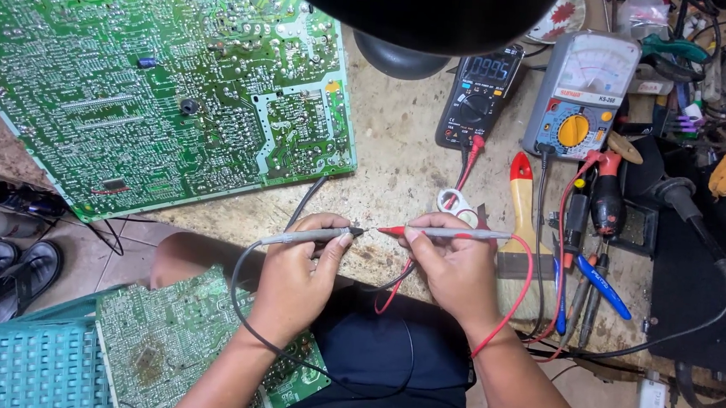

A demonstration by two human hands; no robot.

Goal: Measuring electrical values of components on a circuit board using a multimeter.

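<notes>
Two hands low in the middle, over the edge of a worn workbench (399, 172). Left hand (297, 263) closed around a black probe (310, 235), pinched between thumb and fingers. Black probe lying almost flat, long way left to right, tip pointing right. Right hand (452, 266) closed around a red probe (455, 233), held like a pencil. Red probe also lying almost flat, tip pointing left. Both tips nearly meeting in the small gap between the hands, just above the bench edge. Black wire looping down from one probe, red wire curling round the right wrist from the other. Big green circuit board (159, 70) up on the left. Black digital meter (479, 93) and grey dial meter (582, 96) farther back. Paintbrush (521, 232) beside the right hand.
</notes>
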